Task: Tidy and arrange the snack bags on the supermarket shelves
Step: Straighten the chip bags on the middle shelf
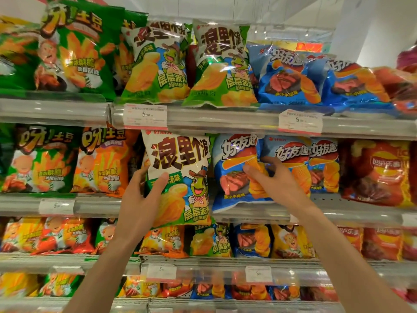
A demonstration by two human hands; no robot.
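Note:
A white and green chip bag with a turtle cartoon [180,175] hangs in front of the second shelf, lifted off it. My left hand [142,199] grips its left edge, thumb across the front. My right hand [273,179] rests on a blue chip bag with a steak picture [234,175] that stands on the second shelf just to the right; its fingers curl over the bag's right edge. Two matching white and green bags [158,64] stand on the top shelf above.
The second shelf's front rail [259,213] runs under the blue bags. More blue bags [316,163], red Lay's bags [379,172] to the right, and green and orange potato-stick bags [67,159] to the left fill the shelf. Price tags [145,116] clip to the rails. Lower shelves hold several more bags.

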